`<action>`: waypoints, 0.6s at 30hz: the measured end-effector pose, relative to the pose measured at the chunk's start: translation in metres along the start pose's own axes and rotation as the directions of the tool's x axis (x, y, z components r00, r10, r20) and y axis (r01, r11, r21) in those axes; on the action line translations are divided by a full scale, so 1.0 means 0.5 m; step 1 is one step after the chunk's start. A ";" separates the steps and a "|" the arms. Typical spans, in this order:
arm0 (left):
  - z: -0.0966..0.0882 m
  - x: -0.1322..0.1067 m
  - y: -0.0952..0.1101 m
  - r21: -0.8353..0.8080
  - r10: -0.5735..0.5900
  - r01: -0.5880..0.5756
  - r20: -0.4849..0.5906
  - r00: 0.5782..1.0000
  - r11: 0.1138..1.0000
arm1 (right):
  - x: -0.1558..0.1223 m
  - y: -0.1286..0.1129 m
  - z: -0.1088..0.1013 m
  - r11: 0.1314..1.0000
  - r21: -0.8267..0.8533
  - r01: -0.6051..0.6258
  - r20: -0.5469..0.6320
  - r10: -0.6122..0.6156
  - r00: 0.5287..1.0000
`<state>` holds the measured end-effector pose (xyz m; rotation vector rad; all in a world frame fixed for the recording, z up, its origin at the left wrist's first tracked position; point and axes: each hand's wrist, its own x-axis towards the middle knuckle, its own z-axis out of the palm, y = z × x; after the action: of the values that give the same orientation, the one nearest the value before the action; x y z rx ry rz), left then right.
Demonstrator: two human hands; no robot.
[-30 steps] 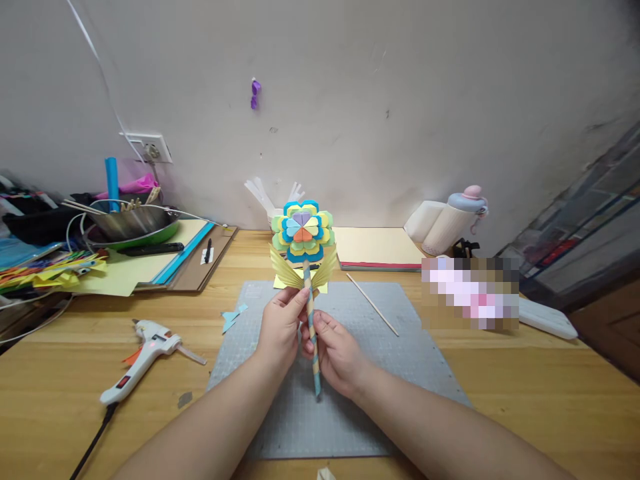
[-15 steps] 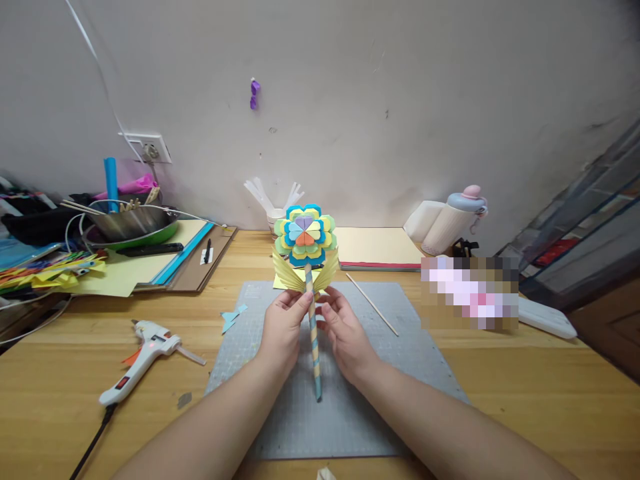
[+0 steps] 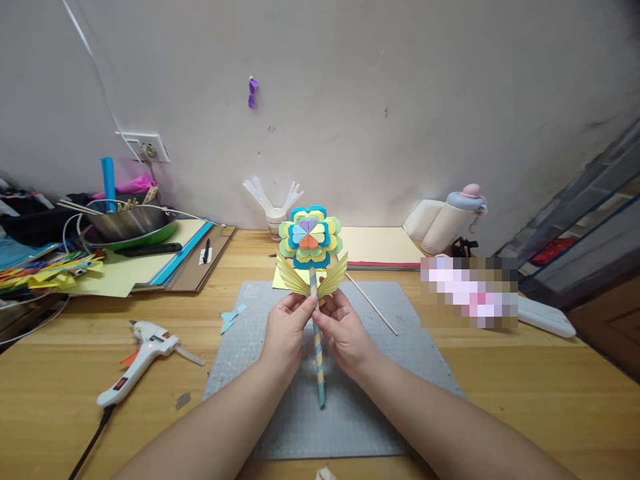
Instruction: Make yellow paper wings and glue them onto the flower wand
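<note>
I hold a paper flower (image 3: 310,237) upright over the grey cutting mat (image 3: 365,407). Its head has layered blue, green and yellow petals, with two pleated yellow leaves fanned out below it. The stem (image 3: 318,363) is a blue-and-yellow striped roll reaching down to the mat. My left hand (image 3: 285,332) pinches the stem just under the left leaf. My right hand (image 3: 344,332) pinches it from the other side, fingertips at the base of the right leaf.
A white hot glue gun (image 3: 143,353) lies on the wooden desk at the left, cord trailing to the front edge. Blue paper scraps (image 3: 231,317) lie by the mat's left edge, a thin wooden stick (image 3: 371,303) on its right. Papers, a pan and a bottle (image 3: 457,217) line the wall.
My right hand has climbed from the middle of the stem up to the base of the leaves. The flower has drifted slightly right and lower.
</note>
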<state>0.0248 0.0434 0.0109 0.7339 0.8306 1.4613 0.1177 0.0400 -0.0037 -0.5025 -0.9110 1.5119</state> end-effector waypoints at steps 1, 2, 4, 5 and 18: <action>0.000 0.000 0.000 0.000 0.001 -0.001 0.000 1.000 1.000 | 0.000 0.001 0.000 1.000 0.003 -0.003 -0.002 0.003 1.000; -0.001 0.000 -0.001 0.001 0.001 -0.001 0.000 1.000 1.000 | 0.000 0.001 -0.001 1.000 0.004 -0.008 -0.005 0.008 1.000; -0.001 0.000 -0.001 0.001 0.001 -0.001 0.001 1.000 1.000 | 0.000 0.002 -0.001 1.000 0.000 -0.014 -0.012 0.014 1.000; -0.001 0.000 -0.001 0.002 0.001 -0.001 0.001 1.000 1.000 | 0.000 0.003 -0.001 1.000 -0.005 -0.011 -0.017 0.011 1.000; -0.006 0.001 -0.008 0.019 0.018 -0.018 -0.001 1.000 1.000 | 0.001 0.015 -0.014 0.999 -0.049 0.007 -0.007 -0.007 1.000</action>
<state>0.0247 0.0435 0.0059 0.7569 0.8419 1.4721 0.1184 0.0425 -0.0136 -0.5393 -0.9456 1.4833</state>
